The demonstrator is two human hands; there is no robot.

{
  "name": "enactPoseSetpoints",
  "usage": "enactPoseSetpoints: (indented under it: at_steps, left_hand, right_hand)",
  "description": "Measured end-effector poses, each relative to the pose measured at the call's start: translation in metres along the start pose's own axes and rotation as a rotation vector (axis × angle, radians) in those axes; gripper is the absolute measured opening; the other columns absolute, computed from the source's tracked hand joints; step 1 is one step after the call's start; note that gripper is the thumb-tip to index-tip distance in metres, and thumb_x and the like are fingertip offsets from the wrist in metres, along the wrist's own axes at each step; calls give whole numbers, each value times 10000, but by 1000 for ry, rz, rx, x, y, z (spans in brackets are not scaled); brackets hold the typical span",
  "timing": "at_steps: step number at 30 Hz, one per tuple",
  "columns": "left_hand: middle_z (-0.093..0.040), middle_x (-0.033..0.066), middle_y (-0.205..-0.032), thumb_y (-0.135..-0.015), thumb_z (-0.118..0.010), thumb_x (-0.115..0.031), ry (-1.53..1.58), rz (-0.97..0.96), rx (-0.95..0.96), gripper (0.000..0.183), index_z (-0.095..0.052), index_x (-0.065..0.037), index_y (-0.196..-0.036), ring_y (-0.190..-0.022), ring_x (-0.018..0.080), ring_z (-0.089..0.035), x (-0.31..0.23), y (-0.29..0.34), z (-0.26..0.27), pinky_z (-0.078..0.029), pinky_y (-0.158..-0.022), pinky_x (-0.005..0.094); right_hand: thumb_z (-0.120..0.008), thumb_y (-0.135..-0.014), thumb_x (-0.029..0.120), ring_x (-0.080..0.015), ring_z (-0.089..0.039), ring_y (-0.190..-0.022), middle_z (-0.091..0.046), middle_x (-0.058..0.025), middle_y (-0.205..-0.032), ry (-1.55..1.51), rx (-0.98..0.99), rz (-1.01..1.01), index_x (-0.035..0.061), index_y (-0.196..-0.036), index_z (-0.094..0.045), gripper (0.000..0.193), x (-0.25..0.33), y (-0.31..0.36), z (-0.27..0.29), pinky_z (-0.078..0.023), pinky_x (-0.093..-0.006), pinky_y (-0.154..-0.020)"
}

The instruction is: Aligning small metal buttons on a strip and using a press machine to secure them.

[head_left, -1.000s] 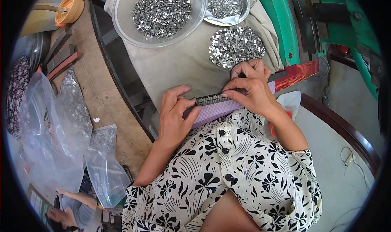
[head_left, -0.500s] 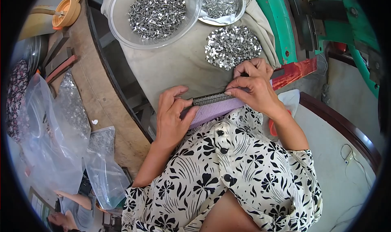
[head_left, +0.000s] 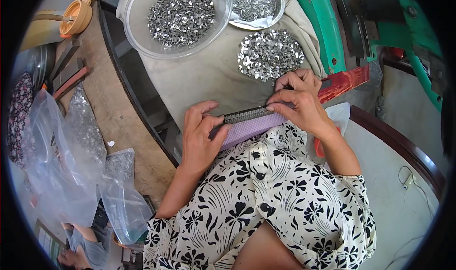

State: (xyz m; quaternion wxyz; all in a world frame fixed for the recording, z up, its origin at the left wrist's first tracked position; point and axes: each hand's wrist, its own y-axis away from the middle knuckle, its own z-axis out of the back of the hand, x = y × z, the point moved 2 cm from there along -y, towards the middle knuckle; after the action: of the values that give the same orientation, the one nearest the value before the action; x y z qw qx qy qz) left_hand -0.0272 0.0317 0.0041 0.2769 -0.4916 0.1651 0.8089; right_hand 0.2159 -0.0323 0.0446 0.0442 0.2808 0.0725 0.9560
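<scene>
Left hand (head_left: 199,130) and right hand (head_left: 300,101) pinch the dark ridged bar (head_left: 247,115) near opposite ends; steady, level support seems best.

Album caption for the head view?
Left hand and right hand on a dark strip, near piled shiny metal pieces.

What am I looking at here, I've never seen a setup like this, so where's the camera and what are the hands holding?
There's no robot: these are a person's bare hands, seen from a fisheye camera on their head, so straight edges bend. The left hand holds one end of a dark slotted strip by a lavender pad; the right hand touches it farther along. Beyond, a beige cloth bears a clear tub, a bowl and a loose pile of small shiny pieces.
</scene>
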Motion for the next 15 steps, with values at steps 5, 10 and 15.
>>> enactPoseSetpoints:
  at_steps: [5, 10, 15]
  left_hand:
    - [-597, 159, -1184, -702, -799, -18, -9, 15, 12, 226, -633, 13, -852, -1053, 325, -570, -1, 0, 0, -491, -854, 388]
    - [-601, 156, -1177, -702, -794, -22, -15, 44, 24, 214, -642, 15, -848, -1025, 323, -575, -1, 0, 0, -489, -845, 394]
    - [-602, 151, -1171, -696, -800, -26, -27, 0, 1, 221, -655, 14, -858, -989, 308, -575, -2, 0, 0, -497, -811, 375]
  right_hand:
    - [-807, -723, 232, -213, -459, -1030, -569, 53, -963, -18, 23, -2, 164, -840, -769, 141, -3, 2, 2, -270, -404, -918]
    - [-795, -742, 206, -220, -465, -1038, -581, 44, -980, -9, 14, 4, 148, -836, -758, 116, -6, 4, 5, -279, -403, -920]
    - [-791, -748, 167, -221, -464, -1047, -601, 31, -998, -72, 5, -4, 118, -819, -732, 104, -8, 2, 9, -292, -384, -934]
